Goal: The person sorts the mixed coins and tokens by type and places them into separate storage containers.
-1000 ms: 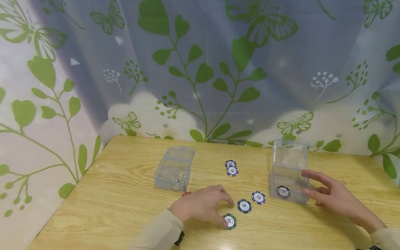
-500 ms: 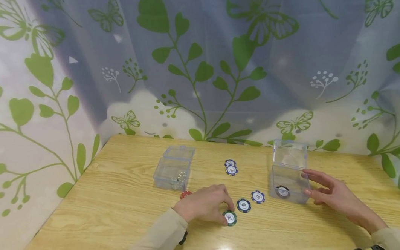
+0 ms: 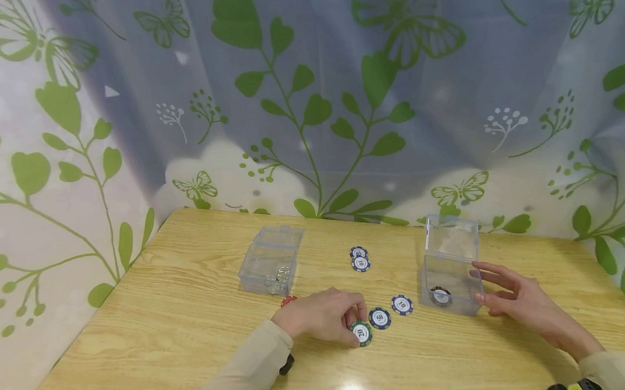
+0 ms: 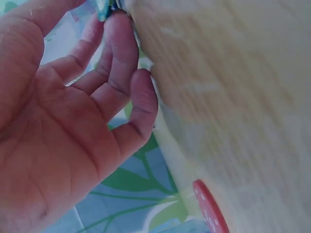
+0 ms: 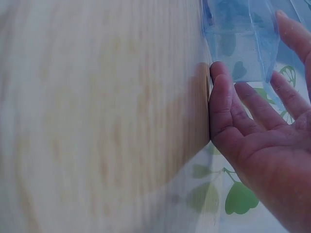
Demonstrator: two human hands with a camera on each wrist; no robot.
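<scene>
My left hand (image 3: 324,318) pinches a green poker chip (image 3: 361,333) marked 20 between thumb and fingers. In the left wrist view only a sliver of that green chip (image 4: 102,8) shows at the top, by the fingertips. A blue chip (image 3: 379,318) marked 50 and a blue chip (image 3: 402,304) marked 10 lie just right of it. My right hand (image 3: 527,307) has its thumb and index fingertip at the right side of a clear plastic box (image 3: 449,279), fingers loosely extended. Inside that box is a black chip (image 3: 441,296); its lid stands open behind.
On the left sits another open clear box (image 3: 255,268) holding small transparent pieces (image 3: 280,277). A red chip (image 3: 288,301), partly hidden by the left hand, lies before it. Two overlapping blue chips (image 3: 361,263) lie farther back on the wooden table (image 3: 140,339). A patterned curtain (image 3: 297,101) hangs behind.
My left hand has closed its thumb and fingers on the green chip and shifted it slightly up and to the right. The right hand stays at the box.
</scene>
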